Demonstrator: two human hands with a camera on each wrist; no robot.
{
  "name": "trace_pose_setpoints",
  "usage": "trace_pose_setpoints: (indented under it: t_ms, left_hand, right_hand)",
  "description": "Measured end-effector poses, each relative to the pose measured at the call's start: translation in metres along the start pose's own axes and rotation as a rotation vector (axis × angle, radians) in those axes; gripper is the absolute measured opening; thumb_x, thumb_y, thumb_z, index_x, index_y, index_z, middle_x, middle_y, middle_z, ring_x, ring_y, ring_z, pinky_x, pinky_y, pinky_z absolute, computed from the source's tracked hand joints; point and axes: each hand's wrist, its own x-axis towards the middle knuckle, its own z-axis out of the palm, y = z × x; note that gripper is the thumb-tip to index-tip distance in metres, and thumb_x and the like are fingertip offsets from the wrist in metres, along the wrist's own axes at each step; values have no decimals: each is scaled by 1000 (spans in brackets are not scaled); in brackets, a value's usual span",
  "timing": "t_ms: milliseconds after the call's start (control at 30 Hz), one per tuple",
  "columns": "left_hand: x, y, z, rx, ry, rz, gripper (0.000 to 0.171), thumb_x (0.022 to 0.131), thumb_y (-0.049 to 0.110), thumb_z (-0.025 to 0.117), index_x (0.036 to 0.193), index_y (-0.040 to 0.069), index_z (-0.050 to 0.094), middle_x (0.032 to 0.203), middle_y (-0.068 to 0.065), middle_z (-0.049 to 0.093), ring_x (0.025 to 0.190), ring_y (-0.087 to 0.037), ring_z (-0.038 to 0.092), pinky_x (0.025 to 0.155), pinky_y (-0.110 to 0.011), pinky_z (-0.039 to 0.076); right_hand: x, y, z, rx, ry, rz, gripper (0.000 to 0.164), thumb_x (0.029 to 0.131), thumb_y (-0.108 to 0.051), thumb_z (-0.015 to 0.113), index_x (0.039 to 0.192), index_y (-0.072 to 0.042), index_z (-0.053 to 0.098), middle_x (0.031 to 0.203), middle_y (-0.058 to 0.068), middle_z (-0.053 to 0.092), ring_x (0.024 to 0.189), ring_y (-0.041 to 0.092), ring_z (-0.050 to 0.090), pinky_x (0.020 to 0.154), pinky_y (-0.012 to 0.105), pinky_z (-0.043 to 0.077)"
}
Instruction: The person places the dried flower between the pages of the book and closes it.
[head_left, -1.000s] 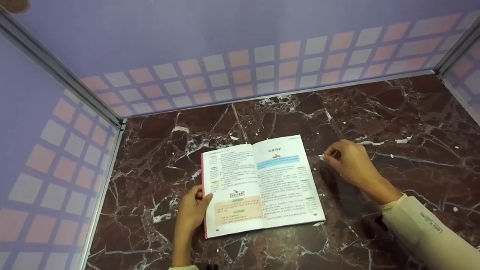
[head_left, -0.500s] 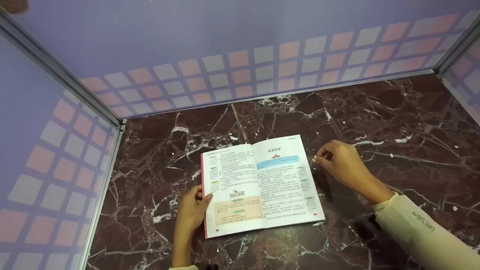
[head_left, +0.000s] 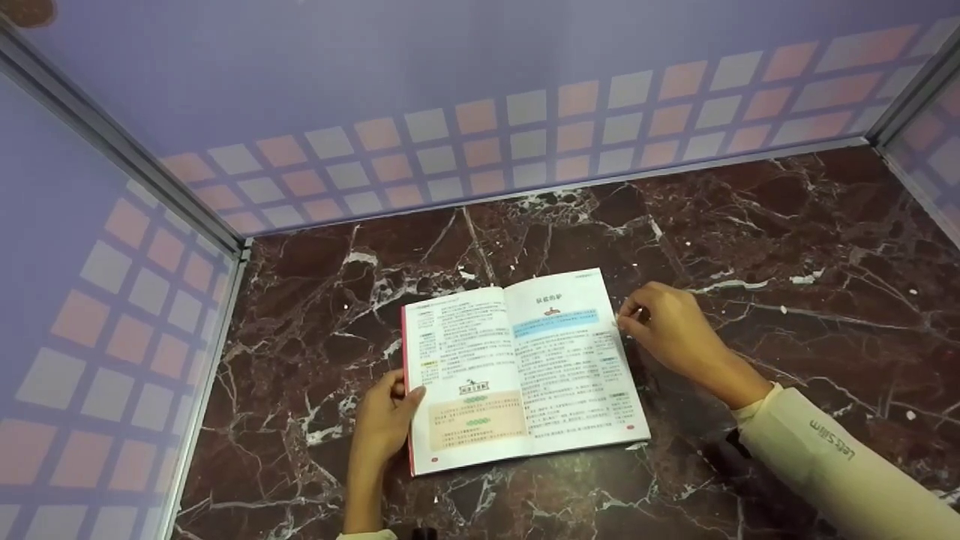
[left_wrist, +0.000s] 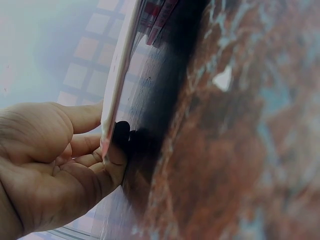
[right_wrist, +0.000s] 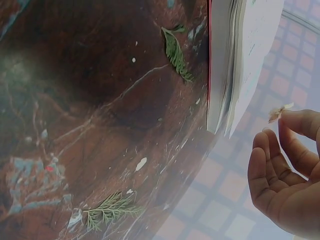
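Note:
An open book point(head_left: 577, 382) with printed pages and a red cover edge lies on the dark marbled table. My left hand point(head_left: 381, 420) grips its left edge, thumb over the page; in the left wrist view the fingers curl below the cover point(left_wrist: 114, 85). Beside the book's upper right edge, my right hand point(head_left: 671, 330) pinches something tiny. The right wrist view shows it as a pale, brownish, dry papery bit point(right_wrist: 279, 113), like a dried petal or leaf, between thumb and forefinger.
Two green leafy sprigs point(right_wrist: 175, 54) lie on the table in the right wrist view. Small white scraps point(head_left: 805, 279) are scattered over the marbled tabletop point(head_left: 315, 277). Purple panels point(head_left: 360, 90) with pink and white squares stand behind and at both sides.
My right hand has moved left, bringing the pinched dry bit to the book's right edge. The left hand and the book have stayed in place.

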Motion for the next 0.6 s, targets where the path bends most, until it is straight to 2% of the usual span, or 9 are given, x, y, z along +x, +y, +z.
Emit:
trace_pose_setpoints:
  t_ms: [267,600]
  left_hand:
    - [0,1,-1,36,-4,-14,35,95,8,66,126,-7,61,93,-12,63,71,-16,59,63,-28,51]
    - [2,-2,0,35,-8,-27,36,94,7,65,126,-7,60,92,-12,62,71,-16,59,64,-28,52]
  right_hand:
    - [1,-3,3,12,-2,8,8,86,-3,75,80,-6,71,85,10,65,74,24,66,67,38,53]
    - [2,-8,9,9,4,-29,8,85,0,72,79,-4,69,83,10,64,71,23,65,63,37,54]
